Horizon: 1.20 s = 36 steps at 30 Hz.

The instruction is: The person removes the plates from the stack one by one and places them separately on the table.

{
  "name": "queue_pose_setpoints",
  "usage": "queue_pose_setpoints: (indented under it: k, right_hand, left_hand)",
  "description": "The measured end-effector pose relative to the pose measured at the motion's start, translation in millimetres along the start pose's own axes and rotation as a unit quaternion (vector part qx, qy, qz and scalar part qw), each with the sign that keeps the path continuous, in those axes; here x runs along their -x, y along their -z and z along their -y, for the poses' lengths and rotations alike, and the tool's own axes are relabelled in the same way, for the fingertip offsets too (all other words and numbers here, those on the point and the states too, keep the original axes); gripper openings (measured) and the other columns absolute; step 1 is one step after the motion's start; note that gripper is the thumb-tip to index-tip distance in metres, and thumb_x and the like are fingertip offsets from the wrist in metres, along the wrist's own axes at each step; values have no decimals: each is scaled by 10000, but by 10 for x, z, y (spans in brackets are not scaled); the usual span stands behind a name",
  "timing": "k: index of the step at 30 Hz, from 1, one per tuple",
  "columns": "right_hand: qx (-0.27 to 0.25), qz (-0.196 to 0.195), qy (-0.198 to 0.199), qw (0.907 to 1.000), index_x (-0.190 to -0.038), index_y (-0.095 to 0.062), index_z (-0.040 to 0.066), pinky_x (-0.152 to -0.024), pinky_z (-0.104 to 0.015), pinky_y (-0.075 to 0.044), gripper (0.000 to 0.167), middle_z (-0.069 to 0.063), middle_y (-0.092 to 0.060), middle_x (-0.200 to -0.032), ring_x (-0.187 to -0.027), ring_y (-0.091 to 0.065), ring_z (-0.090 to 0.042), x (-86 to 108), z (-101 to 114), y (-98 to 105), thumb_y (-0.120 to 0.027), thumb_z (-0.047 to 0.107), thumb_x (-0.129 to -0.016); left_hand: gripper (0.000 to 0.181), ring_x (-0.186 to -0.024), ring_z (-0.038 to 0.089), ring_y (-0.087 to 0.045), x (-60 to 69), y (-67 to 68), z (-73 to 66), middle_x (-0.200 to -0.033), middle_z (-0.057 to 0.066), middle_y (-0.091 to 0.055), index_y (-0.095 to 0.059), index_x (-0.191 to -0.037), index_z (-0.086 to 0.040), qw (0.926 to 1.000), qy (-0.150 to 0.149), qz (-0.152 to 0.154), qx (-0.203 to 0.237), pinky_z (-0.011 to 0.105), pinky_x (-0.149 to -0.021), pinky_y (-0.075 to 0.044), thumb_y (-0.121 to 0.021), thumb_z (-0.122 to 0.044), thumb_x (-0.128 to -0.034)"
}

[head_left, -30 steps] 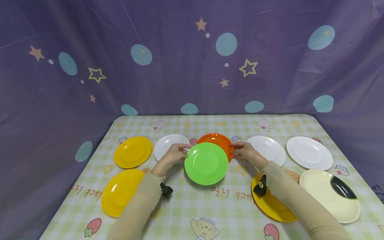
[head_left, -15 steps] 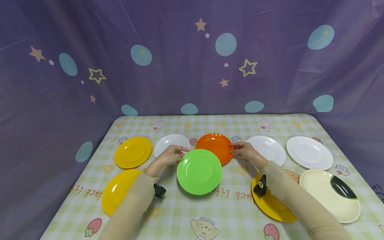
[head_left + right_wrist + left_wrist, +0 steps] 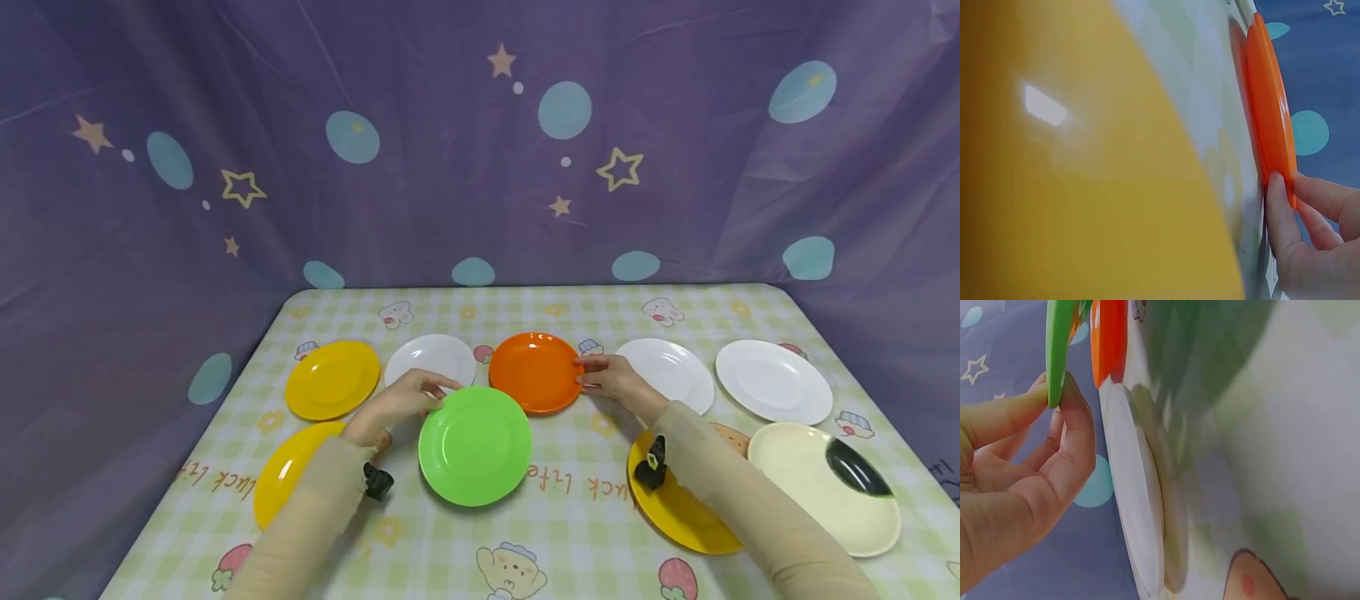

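Note:
My left hand (image 3: 407,402) pinches the upper left rim of a green plate (image 3: 476,447), thumb on one face and fingers on the other. In the left wrist view the green plate (image 3: 1057,350) is seen edge-on, held above the table. My right hand (image 3: 617,381) grips the right rim of an orange plate (image 3: 536,373) at the table's back middle. The right wrist view shows the thumb and fingers on either side of the orange plate's edge (image 3: 1270,100). Behind the left hand lies a white plate (image 3: 431,360), partly covered by it.
Two yellow plates (image 3: 332,381) (image 3: 288,475) lie at left. On the right are two white plates (image 3: 663,371) (image 3: 774,382), a yellow plate (image 3: 686,517) partly under the right sleeve, and a cream plate (image 3: 810,492) with a dark patch. A checked cloth (image 3: 420,550) covers the table.
The left hand has carried the green plate left and toward me, off the orange plate it overlapped, uncovering it. The right hand has stayed at the orange plate's rim.

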State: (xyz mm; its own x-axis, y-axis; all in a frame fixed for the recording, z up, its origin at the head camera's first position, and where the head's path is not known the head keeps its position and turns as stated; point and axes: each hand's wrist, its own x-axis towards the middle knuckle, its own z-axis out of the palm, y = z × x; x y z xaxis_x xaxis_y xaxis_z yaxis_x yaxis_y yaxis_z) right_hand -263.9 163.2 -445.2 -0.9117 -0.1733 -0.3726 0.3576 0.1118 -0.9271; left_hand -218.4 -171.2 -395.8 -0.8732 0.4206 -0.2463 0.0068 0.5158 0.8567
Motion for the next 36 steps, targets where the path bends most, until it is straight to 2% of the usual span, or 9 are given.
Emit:
queue_pose_setpoints:
  k: [8,12,18,25,30,36]
  right_hand:
    - [-74,101,37,9999,-1234,-449,-86,-792,-328,-511,410,-178,-514,-1133,-759,-578,-96,15,-4,-3,-530,-69,-833]
    - [-30,101,12,9999,-1230,-460,-77,-784,-318,-515,408,-152,-527,-1107,-750,-579,-92,24,-1,-8,-538,-64,-830]
    - [-40,277,142,9995,-1242,-425,-104,-796,-313,-510,413,-125,-542,-1078,-762,-582,-81,20,-16,13,-517,-67,-841]
    - [-181,91,57,9998,-1227,-454,-91,-771,-330,-520,410,-103,-560,-1015,-743,-581,-97,2,-10,16,-533,-82,-825]
    - [-7,5,-38,10000,-1230,-465,-70,-771,-319,-519,412,-169,-528,-1107,-750,-577,-101,-16,-4,15,-543,-68,-825]
    - [80,-37,-77,9999,-1229,-473,-57,-771,-307,-519,407,-195,-497,-1167,-742,-579,-92,-19,-4,0,-538,-66,-828]
  left_hand:
    - [398,-731,163,-479,48,60,99,-888,130,-579,-581,-1118,44,9996,-100,238,-105,241,-531,-432,-440,143,-759]
    - [395,-705,160,-484,88,99,145,-874,137,-586,-588,-1104,48,9988,-186,342,-292,245,-530,-442,-440,141,-750]
    - [376,-688,155,-486,143,149,189,-871,130,-584,-590,-1098,47,9985,-153,358,-388,260,-531,-457,-462,131,-755]
    - [360,-707,165,-480,189,200,242,-888,141,-598,-584,-1101,56,9982,-118,449,-374,277,-546,-461,-453,123,-772]
    - [353,-665,150,-472,214,225,293,-865,123,-594,-585,-1097,54,9983,-4,452,-376,260,-547,-450,-449,121,-778]
    - [381,-525,118,-399,249,250,359,-858,123,-592,-581,-1094,68,9982,-26,422,-433,204,-461,-378,-426,136,-752]
